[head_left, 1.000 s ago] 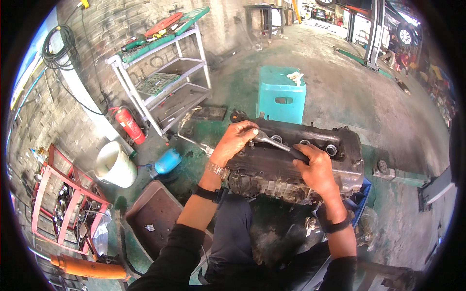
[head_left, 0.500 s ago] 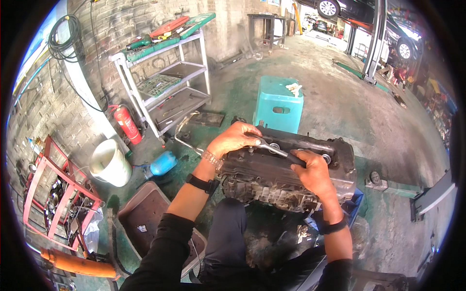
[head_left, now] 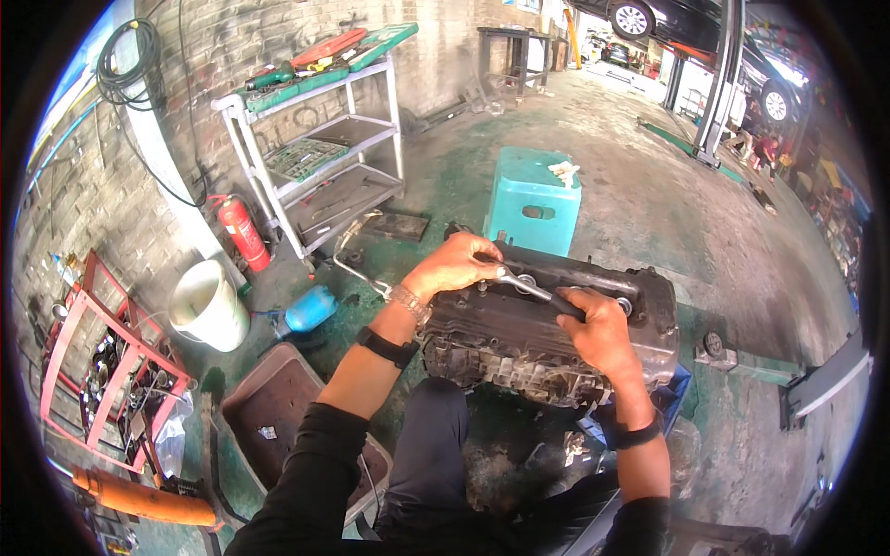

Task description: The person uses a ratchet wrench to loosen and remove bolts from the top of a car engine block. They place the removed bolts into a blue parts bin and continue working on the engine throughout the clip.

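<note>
A dark, grimy engine (head_left: 491,332) lies in front of my knees, its ribbed black top cover facing up. Across that cover runs a ratchet wrench (head_left: 530,286) with a shiny metal shaft and a black grip. My right hand (head_left: 598,326) is wrapped round the grip end. At the wrench's head my left hand (head_left: 452,263) is closed, fingers and thumb pinching it from above near the cover's far left edge. What sits under the head is hidden by my fingers. Round openings with metal rims show in the cover beside the shaft.
Beyond the engine stands a turquoise stool (head_left: 536,190) with a whitish cloth on top. To the left are a tool cart (head_left: 320,139), a fire extinguisher (head_left: 243,232), a white bucket (head_left: 211,306), a blue bottle (head_left: 311,309), a brown tray (head_left: 269,408) and a red rack (head_left: 88,361).
My view has shifted very slightly. Both hands keep their hold on the ratchet wrench, and its position on the engine looks nearly the same.
</note>
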Motion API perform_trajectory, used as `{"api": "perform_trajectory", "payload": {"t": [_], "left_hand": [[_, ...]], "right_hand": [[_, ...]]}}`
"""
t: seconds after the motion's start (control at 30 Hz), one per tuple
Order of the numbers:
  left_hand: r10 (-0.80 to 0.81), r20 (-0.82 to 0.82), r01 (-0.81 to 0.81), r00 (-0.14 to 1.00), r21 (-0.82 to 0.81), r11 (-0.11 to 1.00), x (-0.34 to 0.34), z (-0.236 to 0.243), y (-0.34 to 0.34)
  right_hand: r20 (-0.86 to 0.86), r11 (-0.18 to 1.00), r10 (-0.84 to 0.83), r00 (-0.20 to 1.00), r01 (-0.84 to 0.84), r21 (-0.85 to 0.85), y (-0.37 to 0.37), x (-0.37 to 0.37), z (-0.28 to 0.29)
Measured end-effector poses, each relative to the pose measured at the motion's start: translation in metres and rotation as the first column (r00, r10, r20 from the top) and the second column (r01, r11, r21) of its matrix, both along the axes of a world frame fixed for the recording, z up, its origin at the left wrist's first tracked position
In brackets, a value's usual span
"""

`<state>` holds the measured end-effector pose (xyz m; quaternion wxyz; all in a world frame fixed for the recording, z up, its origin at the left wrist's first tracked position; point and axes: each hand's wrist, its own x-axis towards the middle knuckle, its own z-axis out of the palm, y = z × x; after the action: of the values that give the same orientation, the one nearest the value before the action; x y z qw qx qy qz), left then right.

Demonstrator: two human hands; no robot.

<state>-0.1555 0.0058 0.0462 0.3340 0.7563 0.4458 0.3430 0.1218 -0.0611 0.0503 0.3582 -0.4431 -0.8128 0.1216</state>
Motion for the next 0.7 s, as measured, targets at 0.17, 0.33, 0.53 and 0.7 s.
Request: {"api": "perform_trajectory", "payload": {"t": [0.17,0.33,0.53,0.7], "left_hand": [[0.024,0.061,-0.019,0.998,-0.076,0.997,0.0030,-0.0001,-0.0005],[0.024,0.050,-0.022,0.998,-0.043,0.999,0.0044,-0.0008,-0.0008],[0.029,0.044,-0.027,0.999,-0.055,0.998,0.0046,-0.0036,0.0004],[0.074,0.070,-0.066,0.995,-0.110,0.992,0.0066,-0.0042,-0.0008]], "right_hand": [[-0.004,1.000,-0.012,1.000,0.012,0.009,-0.0019,-0.0006,0.0005],[-0.007,1.000,-0.009,1.000,0.009,0.023,-0.0027,-0.0011,0.0003],[0.013,1.000,-0.013,1.000,0.013,0.020,-0.0041,-0.0018,0.0006],[0.028,1.000,-0.021,0.999,0.021,0.020,-0.0041,-0.0019,0.0014]]}}
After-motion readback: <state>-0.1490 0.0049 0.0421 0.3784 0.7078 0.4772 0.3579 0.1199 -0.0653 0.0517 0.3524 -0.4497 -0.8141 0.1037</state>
